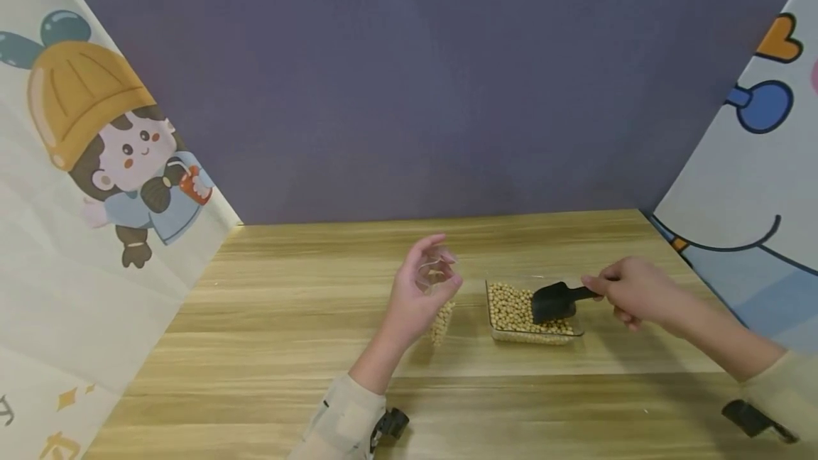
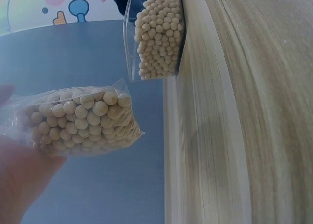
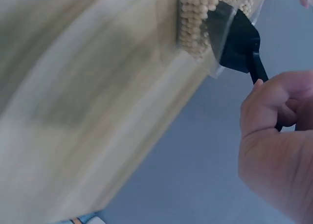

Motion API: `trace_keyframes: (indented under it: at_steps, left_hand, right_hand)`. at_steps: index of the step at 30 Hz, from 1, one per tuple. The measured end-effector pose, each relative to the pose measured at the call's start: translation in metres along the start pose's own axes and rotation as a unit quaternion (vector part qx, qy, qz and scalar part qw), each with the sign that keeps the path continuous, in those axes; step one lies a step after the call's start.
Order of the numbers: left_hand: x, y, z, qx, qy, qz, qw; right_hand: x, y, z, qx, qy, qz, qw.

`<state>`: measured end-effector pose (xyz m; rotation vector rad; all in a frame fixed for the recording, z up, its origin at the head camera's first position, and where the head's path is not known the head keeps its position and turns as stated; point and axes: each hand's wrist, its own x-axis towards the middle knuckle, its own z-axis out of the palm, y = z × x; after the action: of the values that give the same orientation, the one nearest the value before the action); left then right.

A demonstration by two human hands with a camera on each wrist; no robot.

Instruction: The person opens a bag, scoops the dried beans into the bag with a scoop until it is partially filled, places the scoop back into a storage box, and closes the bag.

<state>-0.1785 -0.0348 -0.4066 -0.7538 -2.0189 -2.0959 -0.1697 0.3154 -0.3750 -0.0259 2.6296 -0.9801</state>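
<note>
Wood grain runs across the table (image 1: 268, 289), a dark wall (image 1: 409, 91) behind. Left of a clear box (image 1: 537, 333) of beans (image 1: 511, 307), the left hand (image 1: 415, 300) curls its fingers round a bean bag's (image 2: 83, 119) top, off the table. The right hand (image 1: 642, 293) pinches the scoop (image 1: 554, 302) by its handle, blade inside the box.

Left fingers (image 2: 32, 171) hold a bag (image 2: 13, 119) of beans (image 2: 83, 119) (clear plastic), apart from a bean-filled box (image 2: 131, 50).

Soft light, faint shadows — wrist-view blur
</note>
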Motion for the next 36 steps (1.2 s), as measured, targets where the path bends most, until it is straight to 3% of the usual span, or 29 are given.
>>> trace_keyframes:
  at_steps: [4,11,18,24,36]
  left_hand:
    - [0.000,-0.001,0.000,0.000,-0.003,-0.001,1.0000]
    - [0.000,-0.002,0.001,-0.007,0.000,-0.010,0.9999]
    - [0.000,-0.004,0.002,-0.003,0.001,-0.016,0.9999]
    - [-0.001,-0.005,0.001,-0.004,-0.001,-0.012,0.9999]
    - [0.001,-0.003,-0.001,-0.015,0.006,-0.010,0.9998]
  right_hand:
    - [0.003,0.012,0.004,0.064,-0.029,0.015,0.9974]
    - [0.008,0.034,0.011,0.153,-0.078,0.043,0.9841]
    - [0.012,0.050,0.021,0.215,-0.094,0.057,0.9703]
    - [0.015,0.046,0.027,0.227,-0.098,0.041,0.9681]
    - [0.022,0.024,0.031,0.208,-0.092,0.004,0.9739]
